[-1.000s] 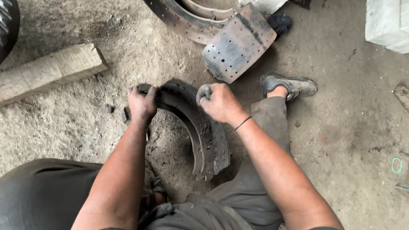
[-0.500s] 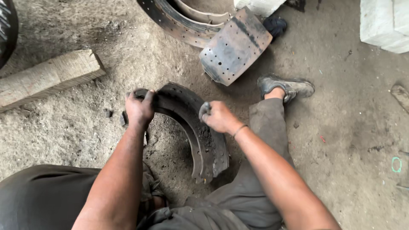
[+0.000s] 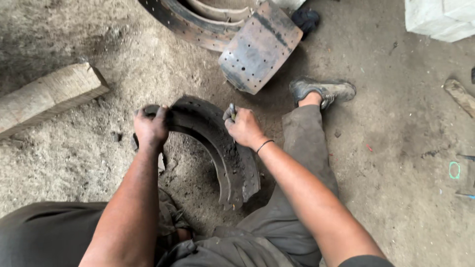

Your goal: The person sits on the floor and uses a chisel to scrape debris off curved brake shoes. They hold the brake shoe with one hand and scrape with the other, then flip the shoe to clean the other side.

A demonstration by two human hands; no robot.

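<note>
A dark, curved metal brake shoe (image 3: 225,148) with rows of holes stands on edge on the dirty concrete floor between my knees. My left hand (image 3: 151,126) grips its upper left end. My right hand (image 3: 243,126) rests against the top of the arc and pinches a small thin metal tool (image 3: 232,110) that sticks up between the fingers. A thin black band circles my right wrist.
A second brake shoe (image 3: 260,47) with a perforated face leans at the top centre, beside larger curved rusty parts (image 3: 185,22). A wooden block (image 3: 47,96) lies at left. My shoe (image 3: 324,90) is at right, a white block (image 3: 440,17) at top right.
My right hand has slid down a little onto the arc of the brake shoe. My left hand keeps its grip on the upper end.
</note>
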